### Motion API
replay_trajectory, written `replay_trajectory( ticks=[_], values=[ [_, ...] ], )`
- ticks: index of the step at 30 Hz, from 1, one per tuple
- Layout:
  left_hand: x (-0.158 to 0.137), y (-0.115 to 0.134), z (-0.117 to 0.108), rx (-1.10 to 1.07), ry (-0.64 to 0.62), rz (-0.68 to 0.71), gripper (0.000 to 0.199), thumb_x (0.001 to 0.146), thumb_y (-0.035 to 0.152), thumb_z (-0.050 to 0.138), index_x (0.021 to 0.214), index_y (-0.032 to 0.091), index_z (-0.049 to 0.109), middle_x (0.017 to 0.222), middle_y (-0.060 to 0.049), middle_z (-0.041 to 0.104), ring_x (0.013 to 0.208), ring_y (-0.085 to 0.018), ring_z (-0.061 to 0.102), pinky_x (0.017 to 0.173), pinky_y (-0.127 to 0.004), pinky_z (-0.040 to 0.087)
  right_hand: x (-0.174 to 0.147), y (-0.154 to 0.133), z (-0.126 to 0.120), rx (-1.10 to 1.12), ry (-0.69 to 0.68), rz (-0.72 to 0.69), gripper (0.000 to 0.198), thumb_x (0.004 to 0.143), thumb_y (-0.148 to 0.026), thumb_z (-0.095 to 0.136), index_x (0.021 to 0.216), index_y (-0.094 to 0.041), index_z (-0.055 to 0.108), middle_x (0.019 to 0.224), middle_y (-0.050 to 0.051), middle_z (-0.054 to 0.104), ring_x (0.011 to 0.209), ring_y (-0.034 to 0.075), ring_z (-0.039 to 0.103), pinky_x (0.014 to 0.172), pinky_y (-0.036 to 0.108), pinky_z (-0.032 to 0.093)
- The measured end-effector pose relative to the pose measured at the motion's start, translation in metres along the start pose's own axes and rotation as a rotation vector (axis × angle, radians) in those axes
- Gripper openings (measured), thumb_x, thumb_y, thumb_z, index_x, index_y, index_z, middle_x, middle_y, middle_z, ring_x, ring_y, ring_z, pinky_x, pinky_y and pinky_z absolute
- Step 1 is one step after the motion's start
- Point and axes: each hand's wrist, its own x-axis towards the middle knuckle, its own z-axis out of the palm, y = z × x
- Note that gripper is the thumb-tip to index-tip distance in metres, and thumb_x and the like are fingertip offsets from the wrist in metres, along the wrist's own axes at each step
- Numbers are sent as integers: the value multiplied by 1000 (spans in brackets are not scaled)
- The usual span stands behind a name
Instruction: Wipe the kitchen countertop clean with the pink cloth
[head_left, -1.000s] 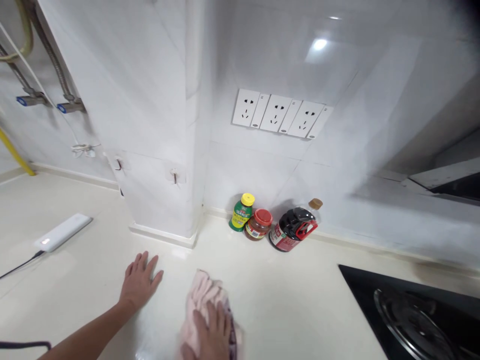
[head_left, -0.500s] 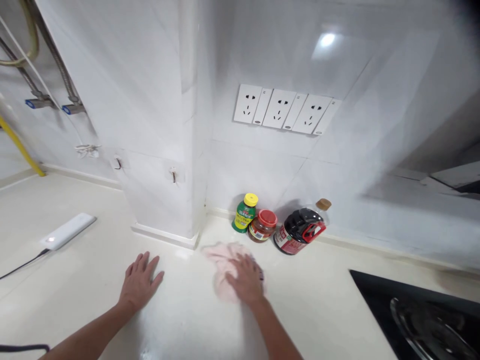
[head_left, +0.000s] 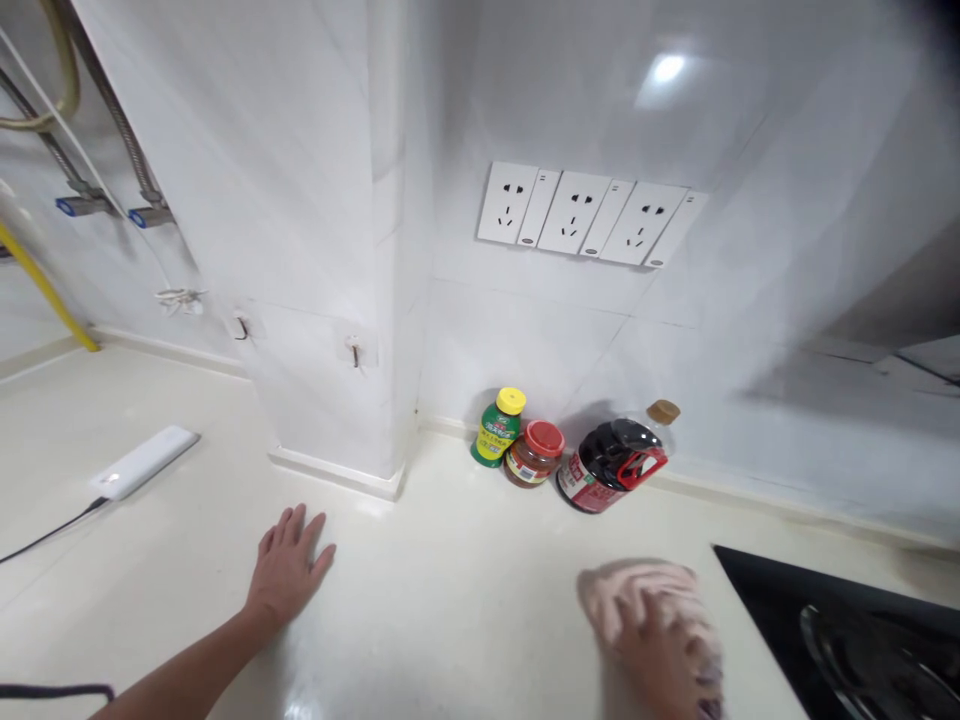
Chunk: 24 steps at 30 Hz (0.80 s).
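Observation:
My left hand (head_left: pixel 289 570) lies flat on the pale countertop (head_left: pixel 420 620), fingers spread, with nothing under it that I can see. A crumpled pink cleaning cloth (head_left: pixel 660 580) is under my right hand (head_left: pixel 652 640), which presses it onto the counter just left of the black cooktop. Motion blurs the right hand's fingers, bent over the cloth. Against the wall stand a green bottle with a yellow cap (head_left: pixel 496 428), a red-lidded jar (head_left: pixel 534 455) and a large bottle of dark sauce (head_left: pixel 611 465) with a red handle, all apart from both hands.
The black cooktop (head_left: pixel 765 610) takes up the right side. A white power bank-like device (head_left: pixel 146 462) with a black cable lies at left. A tiled pillar (head_left: pixel 322 400) juts out behind my left hand. Wall sockets (head_left: pixel 585 215) and a yellow hose (head_left: pixel 45 285) are farther back.
My right hand has swept the pink cloth right and nearer to me, from in front of the jars to beside the cooktop. The left hand stays in place; the view shifts slightly.

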Motion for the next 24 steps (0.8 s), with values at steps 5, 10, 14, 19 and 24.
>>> replay_trajectory(
  ticks=[5, 10, 14, 19, 24],
  values=[
    [0, -1, 0, -13, 22, 9, 62, 95, 54, 42, 145, 20, 56, 162, -19, 41, 154, -37, 31, 119, -55, 32, -49, -149, -3, 166, -300, -3, 59, 84, -65, 59, 133, -32, 68, 154, 16, 51, 143, 52, 37, 108, 78, 29],
    [0, -4, 3, 5, 64, 26, 60, 94, 52, 45, 142, 20, 59, 160, -20, 44, 151, -38, 35, 117, -55, 35, -86, -262, -43, 588, -596, -428, 68, 80, -61, 68, 142, -34, 60, 164, 10, 40, 154, 49, 18, 118, 77, 7],
    [1, -5, 6, 35, 56, 31, 61, 93, 51, 46, 144, 20, 58, 160, -20, 43, 152, -38, 34, 118, -55, 34, -62, -288, -58, 753, -645, -666, 53, 88, -50, 64, 137, -30, 62, 166, 6, 36, 158, 36, 14, 124, 69, 2],
    [1, -5, 5, 32, 39, 19, 61, 93, 53, 45, 144, 21, 57, 162, -19, 41, 153, -36, 32, 118, -54, 33, 15, -240, -43, 465, -385, -448, 38, 90, -52, 70, 119, -26, 69, 153, 7, 51, 141, 31, 45, 120, 59, 32],
    [1, -3, 1, 15, 25, 5, 62, 94, 53, 42, 145, 21, 56, 163, -19, 40, 154, -35, 30, 119, -54, 31, 44, -137, -33, 263, -144, -166, 39, 99, -42, 63, 132, -20, 60, 134, 10, 61, 113, 23, 64, 95, 46, 57]
  ],
)
